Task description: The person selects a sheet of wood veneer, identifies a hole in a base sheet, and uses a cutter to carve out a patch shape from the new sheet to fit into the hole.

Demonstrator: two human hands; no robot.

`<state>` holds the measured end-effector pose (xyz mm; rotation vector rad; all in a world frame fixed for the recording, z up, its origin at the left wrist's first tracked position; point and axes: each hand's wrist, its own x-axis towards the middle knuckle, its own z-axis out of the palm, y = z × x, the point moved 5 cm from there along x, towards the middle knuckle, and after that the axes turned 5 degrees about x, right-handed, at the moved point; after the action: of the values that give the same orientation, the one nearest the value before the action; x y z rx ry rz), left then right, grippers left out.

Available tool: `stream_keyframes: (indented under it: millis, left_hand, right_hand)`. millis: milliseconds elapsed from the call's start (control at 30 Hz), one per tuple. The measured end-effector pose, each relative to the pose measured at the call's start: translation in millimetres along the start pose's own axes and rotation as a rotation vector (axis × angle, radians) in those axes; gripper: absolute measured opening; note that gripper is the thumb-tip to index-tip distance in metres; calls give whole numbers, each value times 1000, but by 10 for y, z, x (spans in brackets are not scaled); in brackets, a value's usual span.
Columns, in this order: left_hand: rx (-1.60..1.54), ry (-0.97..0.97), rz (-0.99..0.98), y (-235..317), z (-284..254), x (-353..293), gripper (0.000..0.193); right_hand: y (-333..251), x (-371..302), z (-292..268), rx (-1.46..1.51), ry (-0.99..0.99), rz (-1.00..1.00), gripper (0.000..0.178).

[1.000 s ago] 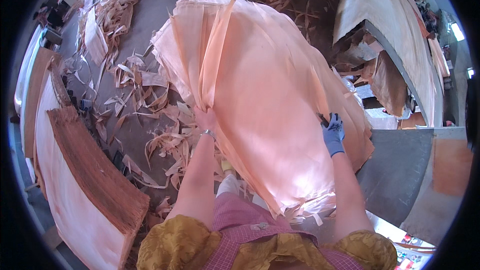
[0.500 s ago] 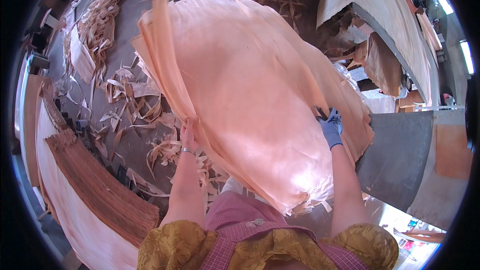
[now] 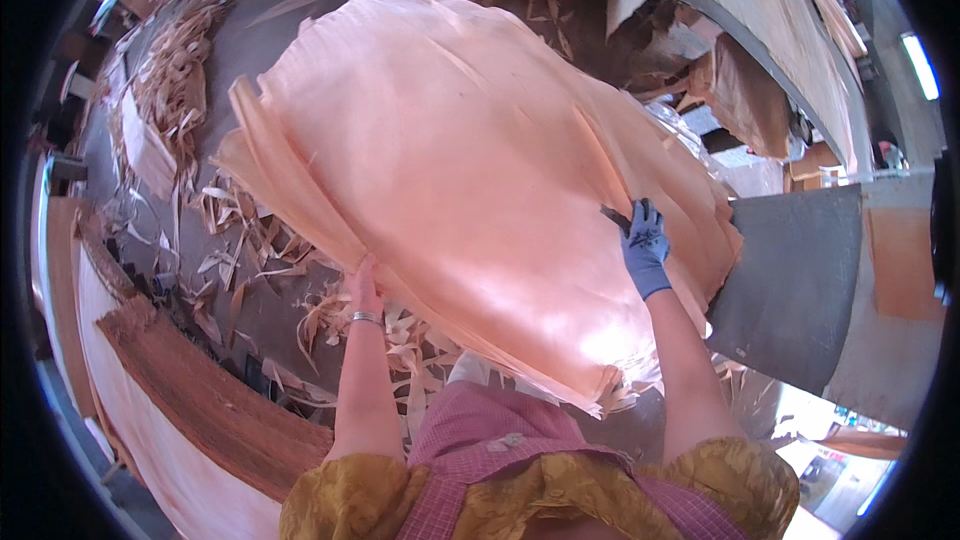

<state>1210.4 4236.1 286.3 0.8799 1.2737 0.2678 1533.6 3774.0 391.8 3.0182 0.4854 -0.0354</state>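
Observation:
A broad stack of thin pinkish wood veneer sheets (image 3: 470,170) lies before me, its edges ragged and several sheets creased along the left side. My bare left hand (image 3: 364,283), a bracelet at its wrist, grips the near left edge of the veneer, fingers closed and partly hidden by it. My right hand (image 3: 646,248) wears a blue-grey glove and rests over the right part of the stack. From its closed fingers juts a small dark tool (image 3: 615,218), too little of it showing to name. A raised fold runs through the veneer just beyond that hand.
Veneer scraps (image 3: 240,230) litter the floor at left, with a bigger heap (image 3: 175,80) farther off. A brown veneer stack (image 3: 215,390) stands at near left. At right are a grey panel (image 3: 790,280) and, beyond it, a high veneer-topped stack (image 3: 740,10).
The lifted left edge of the veneer has come down and spread out leftward. My left hand moved slightly down and left with it; my right hand shifted a little left and up.

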Motion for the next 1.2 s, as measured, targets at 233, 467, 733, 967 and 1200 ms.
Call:
stream_keyframes:
  millis: [233,467,733,967,1200]
  left_hand:
    - [124,-13,-126,-201,94,-61,29]
    - [127,-52,-220,-447,-20,200,26]
    - [111,-179,-248,-593,-34,221,35]
    - [122,-86,-227,-629,-43,336,38]
    - [143,-13,-192,-460,33,102,33]
  right_hand:
    - [52,111,-131,31,-150,257,69]
    - [397,-242,-73,100,-28,287,95]
    - [1023,-812,17,121,-218,429,108]
    - [1008,-1173,-39,-83,-144,357,79]
    - [1389,-1712,-129,354,369,647,62]
